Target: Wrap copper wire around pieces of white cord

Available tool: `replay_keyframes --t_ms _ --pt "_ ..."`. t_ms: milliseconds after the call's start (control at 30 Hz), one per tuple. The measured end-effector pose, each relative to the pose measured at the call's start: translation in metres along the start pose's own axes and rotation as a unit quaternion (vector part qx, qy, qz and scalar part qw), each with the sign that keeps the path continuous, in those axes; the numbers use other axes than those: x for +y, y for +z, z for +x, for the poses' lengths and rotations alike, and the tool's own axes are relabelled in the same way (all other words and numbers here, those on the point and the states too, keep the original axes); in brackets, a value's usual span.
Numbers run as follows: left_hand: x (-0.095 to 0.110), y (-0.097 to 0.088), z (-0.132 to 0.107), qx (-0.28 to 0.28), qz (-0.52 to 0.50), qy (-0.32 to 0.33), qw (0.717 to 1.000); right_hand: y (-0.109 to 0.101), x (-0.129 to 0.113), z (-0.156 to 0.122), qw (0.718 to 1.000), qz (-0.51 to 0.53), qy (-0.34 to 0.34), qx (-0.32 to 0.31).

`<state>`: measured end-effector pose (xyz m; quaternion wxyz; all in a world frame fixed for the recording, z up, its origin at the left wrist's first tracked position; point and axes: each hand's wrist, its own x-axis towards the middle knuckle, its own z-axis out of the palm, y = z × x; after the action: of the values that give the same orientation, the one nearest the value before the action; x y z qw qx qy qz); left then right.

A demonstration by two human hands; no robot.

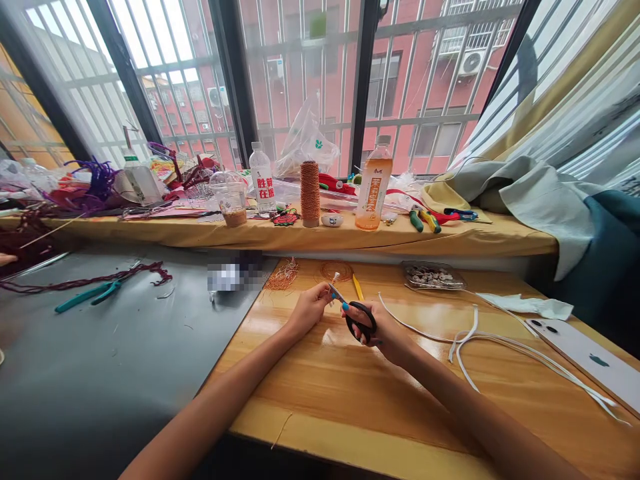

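My right hand holds small scissors by their black loop handles, a finger and thumb through them. The scissor blades point up and left, with their tips beside the fingers of my left hand. That hand is closed in a pinch; what sits between its fingertips is too small to make out. Just beyond both hands lie a coil of thin orange-brown cord and a yellow pen-like tool. A bundle of orange and white threads rests behind my left hand.
White cords curve across the wooden table, near a phone and a clear tray of small pieces. Teal pliers lie on the grey surface at left. Bottles and a thread spool stand on the sill.
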<state>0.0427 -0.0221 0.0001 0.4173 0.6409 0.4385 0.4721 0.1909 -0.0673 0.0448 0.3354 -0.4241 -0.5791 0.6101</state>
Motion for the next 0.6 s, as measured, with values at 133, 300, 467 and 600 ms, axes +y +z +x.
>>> replay_keyframes --t_ms 133,300,467,600 --pt "-0.004 -0.001 0.004 -0.001 -0.053 -0.011 0.999 -0.020 -0.007 0.003 0.966 -0.164 -0.151 0.128" --pt "-0.007 -0.003 0.007 -0.002 -0.080 -0.019 0.997 -0.067 -0.004 0.008 0.776 -0.525 -0.048 0.345" --pt "-0.005 -0.003 0.005 0.001 -0.066 -0.015 0.998 -0.083 0.005 0.012 0.688 -0.638 -0.067 0.340" --pt "0.003 -0.002 0.002 0.021 -0.038 -0.012 0.999 -0.053 0.010 0.016 0.856 -0.463 -0.170 0.159"
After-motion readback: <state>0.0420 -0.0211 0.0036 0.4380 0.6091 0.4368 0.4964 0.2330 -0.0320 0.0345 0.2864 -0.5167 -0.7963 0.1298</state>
